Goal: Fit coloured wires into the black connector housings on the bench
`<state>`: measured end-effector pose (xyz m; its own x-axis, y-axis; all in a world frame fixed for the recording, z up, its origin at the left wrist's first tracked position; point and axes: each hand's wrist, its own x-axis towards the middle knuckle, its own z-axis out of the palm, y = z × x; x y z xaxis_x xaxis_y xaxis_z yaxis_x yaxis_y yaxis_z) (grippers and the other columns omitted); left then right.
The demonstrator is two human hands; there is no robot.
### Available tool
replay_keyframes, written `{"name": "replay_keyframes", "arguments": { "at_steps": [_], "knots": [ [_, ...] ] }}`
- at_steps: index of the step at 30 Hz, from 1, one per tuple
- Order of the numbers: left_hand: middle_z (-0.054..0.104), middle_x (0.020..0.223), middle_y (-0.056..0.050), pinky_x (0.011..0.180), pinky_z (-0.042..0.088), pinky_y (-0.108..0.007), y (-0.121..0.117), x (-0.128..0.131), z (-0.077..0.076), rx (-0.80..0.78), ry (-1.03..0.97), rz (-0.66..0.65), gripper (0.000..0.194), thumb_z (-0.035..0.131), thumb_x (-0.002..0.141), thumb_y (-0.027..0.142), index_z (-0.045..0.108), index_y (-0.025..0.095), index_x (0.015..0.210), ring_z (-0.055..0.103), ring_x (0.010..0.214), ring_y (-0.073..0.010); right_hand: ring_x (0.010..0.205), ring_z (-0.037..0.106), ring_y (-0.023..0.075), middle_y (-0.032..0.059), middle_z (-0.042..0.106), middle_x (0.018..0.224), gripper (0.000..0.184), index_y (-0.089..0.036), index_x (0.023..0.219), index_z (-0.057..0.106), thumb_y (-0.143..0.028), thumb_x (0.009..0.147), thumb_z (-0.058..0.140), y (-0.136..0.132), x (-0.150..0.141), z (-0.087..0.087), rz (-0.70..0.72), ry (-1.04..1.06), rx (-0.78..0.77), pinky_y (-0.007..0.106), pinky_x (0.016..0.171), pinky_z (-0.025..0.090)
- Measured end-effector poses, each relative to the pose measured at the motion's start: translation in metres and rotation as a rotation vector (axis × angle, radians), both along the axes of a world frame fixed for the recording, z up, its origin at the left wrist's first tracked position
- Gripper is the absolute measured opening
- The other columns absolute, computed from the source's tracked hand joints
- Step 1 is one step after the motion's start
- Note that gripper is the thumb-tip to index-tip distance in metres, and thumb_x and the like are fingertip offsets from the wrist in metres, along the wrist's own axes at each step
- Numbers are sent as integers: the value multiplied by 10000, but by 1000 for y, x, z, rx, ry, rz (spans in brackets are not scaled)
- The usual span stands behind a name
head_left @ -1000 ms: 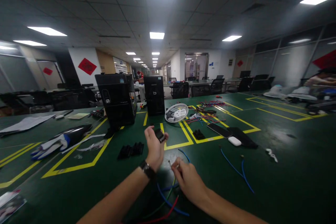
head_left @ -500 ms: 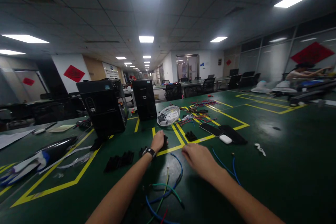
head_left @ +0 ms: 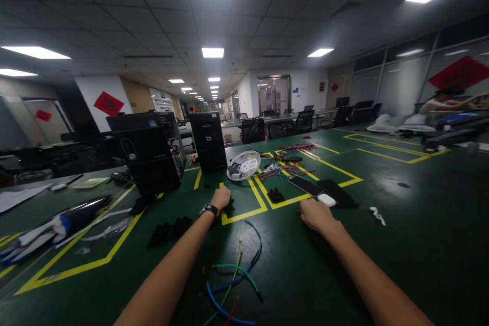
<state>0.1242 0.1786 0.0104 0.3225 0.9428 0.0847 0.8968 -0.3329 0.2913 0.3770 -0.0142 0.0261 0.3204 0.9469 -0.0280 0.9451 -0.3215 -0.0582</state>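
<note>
My left hand, wearing a watch, is closed around a small black part, mostly hidden by the fingers, low over the green table. More black parts lie to its left, beside the forearm, and another black part lies to its right. My right hand is curled closed just in front of a white earphone case; whatever its fingers hold, if anything, is hidden. Between my forearms lie loose blue, green, yellow and red wires.
Two black computer cases and a white basket stand beyond my hands. A heap of coloured wires, a phone and a white earphone lie to the right. A glove lies at left; another person sits far right.
My left hand has moved slightly left and away from me, with the black part in it. My right hand has moved right, from the table's middle to the earphone case.
</note>
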Motion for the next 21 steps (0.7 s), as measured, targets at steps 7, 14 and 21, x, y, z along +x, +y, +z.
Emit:
{"name": "replay_keyframes", "arguments": {
  "at_steps": [7, 14, 21],
  "knots": [
    [585, 1162, -204, 934, 380, -578, -9, -11, 9, 98, 64, 14, 258, 443, 923, 213, 620, 99, 1072, 488, 1171, -361, 942, 672, 329, 204, 686, 1022, 231, -114, 966, 691, -117, 784, 548, 4, -4, -5, -9, 36, 35, 367, 719, 482],
    [522, 1315, -159, 1016, 339, -426, -17, 48, 12, 67, -35, -269, 511, 550, 839, 457, 513, 173, 1263, 422, 1248, -313, 894, 669, 298, 164, 702, 922, 163, -145, 871, 671, -225, 795, 551, 9, -7, 0, -25, 136, 202, 315, 680, 434],
    [610, 1145, -209, 972, 370, -511, -30, 122, -10, -101, -279, -357, 562, 780, 590, 464, 626, 116, 1004, 482, 1186, -422, 761, 678, 211, 83, 702, 785, 142, -176, 873, 606, -208, 866, 468, 13, -11, -1, 49, 223, 464, 262, 645, 407]
  ]
}}
